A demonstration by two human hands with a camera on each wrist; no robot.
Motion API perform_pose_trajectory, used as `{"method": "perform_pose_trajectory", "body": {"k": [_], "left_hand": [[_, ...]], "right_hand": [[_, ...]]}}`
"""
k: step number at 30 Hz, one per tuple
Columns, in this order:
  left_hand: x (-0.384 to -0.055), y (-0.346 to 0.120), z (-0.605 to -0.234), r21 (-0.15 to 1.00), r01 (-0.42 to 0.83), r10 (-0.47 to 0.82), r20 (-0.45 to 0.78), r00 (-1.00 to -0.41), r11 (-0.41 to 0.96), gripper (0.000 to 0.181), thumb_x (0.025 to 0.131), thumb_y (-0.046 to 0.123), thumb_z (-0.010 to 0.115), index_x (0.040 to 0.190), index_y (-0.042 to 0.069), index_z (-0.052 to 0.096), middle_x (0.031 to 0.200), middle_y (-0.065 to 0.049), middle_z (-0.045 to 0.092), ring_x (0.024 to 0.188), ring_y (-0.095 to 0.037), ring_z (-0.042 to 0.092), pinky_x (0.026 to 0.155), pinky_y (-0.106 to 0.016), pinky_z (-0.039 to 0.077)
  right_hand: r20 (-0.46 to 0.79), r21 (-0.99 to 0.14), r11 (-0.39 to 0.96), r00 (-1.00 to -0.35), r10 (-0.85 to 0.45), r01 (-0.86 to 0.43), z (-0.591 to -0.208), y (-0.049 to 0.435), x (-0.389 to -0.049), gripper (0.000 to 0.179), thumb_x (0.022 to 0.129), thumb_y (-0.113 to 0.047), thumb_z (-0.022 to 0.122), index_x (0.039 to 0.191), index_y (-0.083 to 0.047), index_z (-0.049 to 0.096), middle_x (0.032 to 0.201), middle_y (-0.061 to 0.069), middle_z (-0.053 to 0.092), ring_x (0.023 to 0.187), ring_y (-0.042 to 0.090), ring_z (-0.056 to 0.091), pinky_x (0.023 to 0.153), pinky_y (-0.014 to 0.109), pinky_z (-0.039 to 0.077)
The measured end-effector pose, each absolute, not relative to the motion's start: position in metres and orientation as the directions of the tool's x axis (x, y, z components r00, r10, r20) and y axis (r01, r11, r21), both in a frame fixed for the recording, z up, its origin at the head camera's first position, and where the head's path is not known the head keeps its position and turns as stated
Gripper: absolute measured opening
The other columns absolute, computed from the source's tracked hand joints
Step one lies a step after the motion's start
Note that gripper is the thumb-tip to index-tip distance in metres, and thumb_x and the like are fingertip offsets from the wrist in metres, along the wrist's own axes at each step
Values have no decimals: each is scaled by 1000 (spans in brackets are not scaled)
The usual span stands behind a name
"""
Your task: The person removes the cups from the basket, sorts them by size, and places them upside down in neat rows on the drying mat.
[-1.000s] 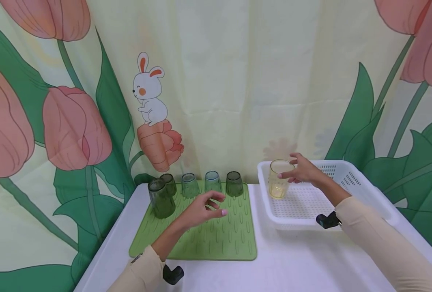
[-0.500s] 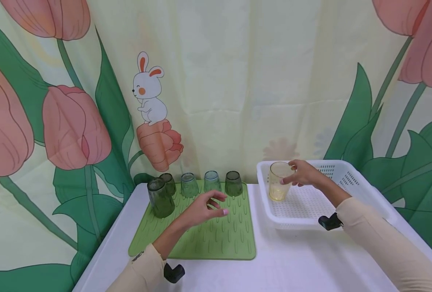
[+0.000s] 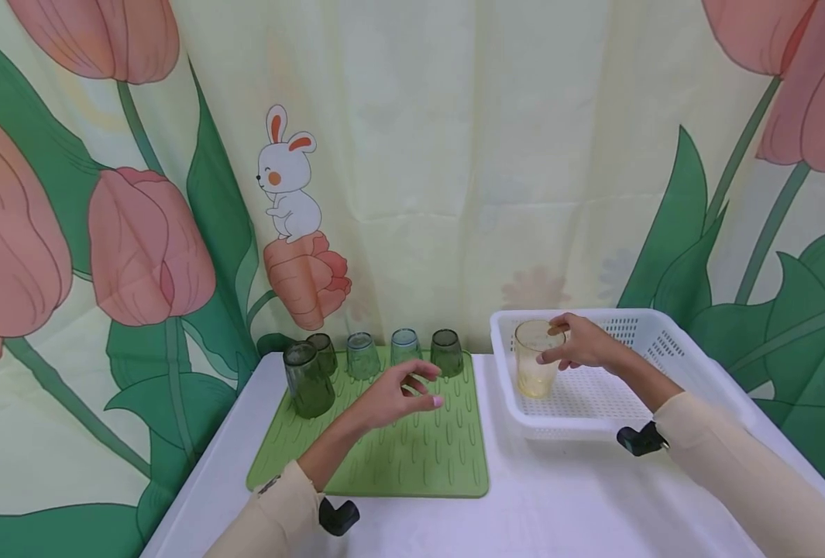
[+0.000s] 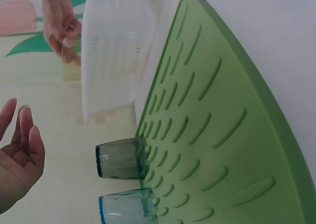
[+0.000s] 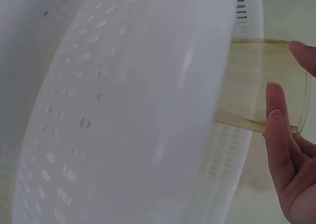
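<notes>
My right hand [image 3: 582,343] grips a clear yellow drinking glass [image 3: 532,364] near its rim, thumb on one side and fingers on the other. The glass is upright inside the left part of a white perforated basket [image 3: 593,422]; whether its base touches the basket floor I cannot tell. In the right wrist view the basket wall covers the lower part of the glass [image 5: 252,85]. My left hand [image 3: 397,397] hovers over a green ridged drying mat [image 3: 412,473], fingers loosely bent and holding nothing. The left wrist view shows that hand [image 4: 22,157] beside two glasses.
Along the mat's back edge stand a dark grey glass [image 3: 447,355], a blue-rimmed glass [image 3: 405,345], a greenish glass [image 3: 362,358] and a dark green one [image 3: 324,353]. A taller dark green glass [image 3: 307,384] stands at the left. Behind hangs a printed curtain [image 3: 412,155].
My right hand has lowered the yellow glass a little within the basket and drawn it slightly nearer. The left hand stays almost where it was, shifting slightly right.
</notes>
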State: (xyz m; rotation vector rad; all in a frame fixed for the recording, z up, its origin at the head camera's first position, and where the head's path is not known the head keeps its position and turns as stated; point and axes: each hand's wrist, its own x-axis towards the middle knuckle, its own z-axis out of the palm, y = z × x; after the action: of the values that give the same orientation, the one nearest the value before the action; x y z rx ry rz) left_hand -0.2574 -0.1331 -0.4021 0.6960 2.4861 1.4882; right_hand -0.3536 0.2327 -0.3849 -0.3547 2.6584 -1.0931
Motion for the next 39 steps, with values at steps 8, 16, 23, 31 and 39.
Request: {"method": "perform_pose_trajectory", "body": {"k": [8,16,23,31,39], "left_hand": [[-257,-130,-396,865,325,449,133,-884,383,46,90,31,75,131,17,60,127,-3,61,107,-20,59,88,-35,52],[-256,-126,-389,856,386,476,197,-857,342,46,92,30,73,132,14,58,128,-4,61,114,-21,58,96,-38,49],[-248,-121,-381,848,427,477,248,-843,314,50,91,36,73,133,15,57,130,-3,61,118,-19,58,100,-43,49],[-231,-103,-370,824,497,530,302,-793,273,74,87,55,73,143,14,48,143,-4,53,128,-21,54,104,-36,47],[-219,-87,-362,799,528,566,302,-767,289,89,82,58,76,151,17,38,140,0,54,126,-16,53,106,-39,47]], "right_hand": [[-25,-727,646,-931,-364,-233,-372,236,-335,94,83,-36,82,148,7,31,146,30,43,76,19,68,72,34,57],[85,-775,556,-922,-379,-300,-340,235,-306,87,84,-34,81,149,0,34,145,22,46,82,23,69,73,36,56],[121,-834,449,-899,-421,-322,-326,224,-274,79,84,-25,82,147,-6,38,145,17,48,81,28,71,69,36,56],[148,-882,316,-842,-519,-349,-329,193,-238,78,79,-15,85,143,-3,41,118,18,66,66,18,69,68,29,54],[161,-884,264,-782,-602,-385,-334,172,-219,78,78,-13,86,141,-2,42,64,4,67,54,8,58,52,25,46]]}}
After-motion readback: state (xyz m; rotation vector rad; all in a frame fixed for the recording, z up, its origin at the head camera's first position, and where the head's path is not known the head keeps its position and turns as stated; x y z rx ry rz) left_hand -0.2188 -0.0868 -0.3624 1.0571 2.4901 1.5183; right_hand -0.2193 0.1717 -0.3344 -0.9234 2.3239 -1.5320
